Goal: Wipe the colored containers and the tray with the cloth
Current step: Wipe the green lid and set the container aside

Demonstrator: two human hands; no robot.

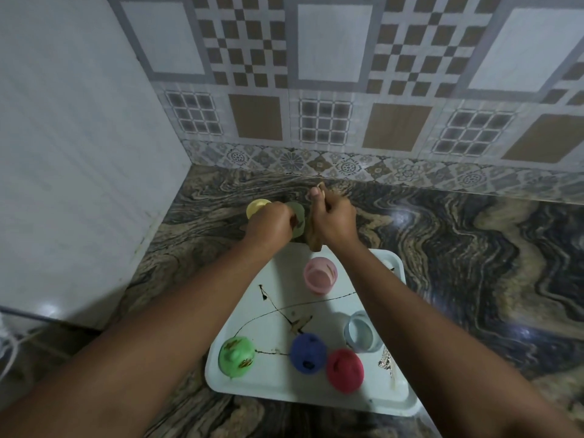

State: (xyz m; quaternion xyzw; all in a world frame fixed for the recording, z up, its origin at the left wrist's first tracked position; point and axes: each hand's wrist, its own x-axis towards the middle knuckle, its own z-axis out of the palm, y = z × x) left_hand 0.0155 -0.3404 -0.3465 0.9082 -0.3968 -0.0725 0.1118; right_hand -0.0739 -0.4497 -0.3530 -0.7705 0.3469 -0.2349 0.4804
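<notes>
A pale green container (298, 219) is gripped by the closed left hand (271, 223), beyond the tray's (271, 314) far edge. The cloth (313, 238), clenched in the right hand (335, 219), is pressed against its right side.

No readable text, labels, brands or numbers anywhere. Wall tiles (316, 74) carry only checker and floral patterns. Marks on the tray (275, 314) are dark streaks, not writing. Containers show smudges only, no lettering.
</notes>
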